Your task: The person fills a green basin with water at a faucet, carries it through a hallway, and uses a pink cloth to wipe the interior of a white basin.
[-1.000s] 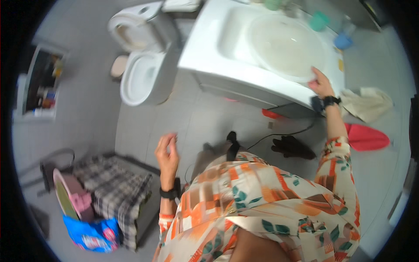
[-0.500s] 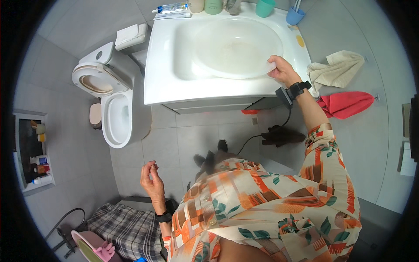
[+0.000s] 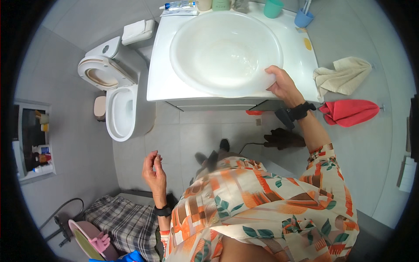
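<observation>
My right hand (image 3: pixel 283 85) is closed on the near right rim of a wide, round, whitish plastic washbasin (image 3: pixel 209 56), thumb over the edge. The washbasin is raised over the white sink counter (image 3: pixel 163 83) and covers most of the bowl. Its inside shines as if wet. My left hand (image 3: pixel 155 174) hangs low at my left side, away from the counter, fingers loosely bent and holding nothing. A black band sits on each wrist.
Toothpaste tubes (image 3: pixel 178 6), a green cup (image 3: pixel 273 8) and a blue cup (image 3: pixel 303 18) stand along the counter's back. A toilet (image 3: pixel 121 114) is at left. Beige (image 3: pixel 342 76) and red (image 3: pixel 350 112) cloths hang at right. A pink tub (image 3: pixel 80 238) sits lower left.
The washbasin has come up out of the sink bowl and toward me, drawn by my right hand, so it looks larger. My left hand stays low, nearly still.
</observation>
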A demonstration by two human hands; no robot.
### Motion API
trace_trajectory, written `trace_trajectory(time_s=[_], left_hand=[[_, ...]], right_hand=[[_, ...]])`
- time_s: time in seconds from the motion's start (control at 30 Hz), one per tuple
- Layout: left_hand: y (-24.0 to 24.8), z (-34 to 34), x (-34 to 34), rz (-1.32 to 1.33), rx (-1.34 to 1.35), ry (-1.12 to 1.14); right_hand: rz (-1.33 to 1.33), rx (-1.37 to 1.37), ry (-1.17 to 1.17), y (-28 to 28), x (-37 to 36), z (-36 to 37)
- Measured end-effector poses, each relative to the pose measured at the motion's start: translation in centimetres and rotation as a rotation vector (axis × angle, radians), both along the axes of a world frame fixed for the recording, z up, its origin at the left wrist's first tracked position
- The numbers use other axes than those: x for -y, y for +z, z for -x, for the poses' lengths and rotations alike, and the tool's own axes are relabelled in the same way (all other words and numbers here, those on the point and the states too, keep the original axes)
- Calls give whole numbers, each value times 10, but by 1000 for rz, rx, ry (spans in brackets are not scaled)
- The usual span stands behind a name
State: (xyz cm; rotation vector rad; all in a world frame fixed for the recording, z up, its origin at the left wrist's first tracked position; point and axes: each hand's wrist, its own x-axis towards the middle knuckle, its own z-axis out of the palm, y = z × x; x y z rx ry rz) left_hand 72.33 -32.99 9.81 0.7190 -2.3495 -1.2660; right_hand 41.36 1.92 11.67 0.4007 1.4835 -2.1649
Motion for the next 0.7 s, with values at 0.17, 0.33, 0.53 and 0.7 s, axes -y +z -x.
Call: trace_trajectory(time_s=[0.17, 0.33, 0.53, 0.7], left_hand=[[6, 0, -1, -104, -8, -7], [22, 20, -10, -546, -54, 9], [64, 85, -21, -1119, -151, -154], [48, 116, -13, -1185, -78, -69]], right_hand=[[22, -35, 114, 10, 23, -6], [-10, -97, 273, 20, 50, -18], [-8, -100, 357, 20, 69, -23], [-78, -138, 449, 34, 74, -24]])
